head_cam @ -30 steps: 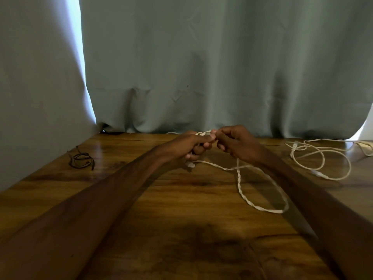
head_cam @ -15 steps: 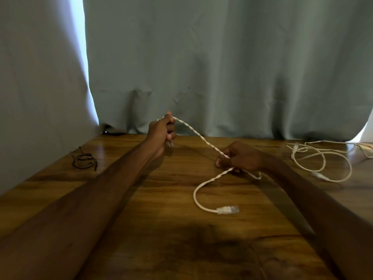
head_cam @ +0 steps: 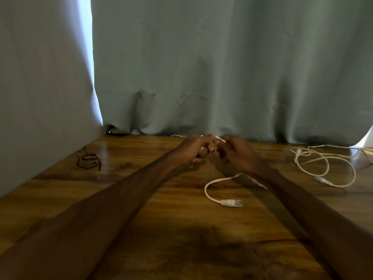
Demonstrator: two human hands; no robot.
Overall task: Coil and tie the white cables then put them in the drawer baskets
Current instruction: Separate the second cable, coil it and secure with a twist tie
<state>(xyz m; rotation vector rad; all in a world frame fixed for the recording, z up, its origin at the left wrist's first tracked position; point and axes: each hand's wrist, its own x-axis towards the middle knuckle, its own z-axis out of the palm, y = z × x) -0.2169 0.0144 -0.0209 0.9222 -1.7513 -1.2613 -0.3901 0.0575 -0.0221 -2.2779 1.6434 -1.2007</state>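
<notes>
White cable (head_cam: 205,189) vanishes under right hand (head_cam: 238,153); fingers of that and left hand (head_cam: 193,148) curl round it. Second cable (head_cam: 323,180) runs off the right edge.

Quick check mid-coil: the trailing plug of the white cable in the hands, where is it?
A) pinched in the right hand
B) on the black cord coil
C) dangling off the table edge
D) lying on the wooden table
D: the pale ribbed plug lies flat on the brown wooden table, ending the white cable that loops forward from the right hand and left hand.
</notes>
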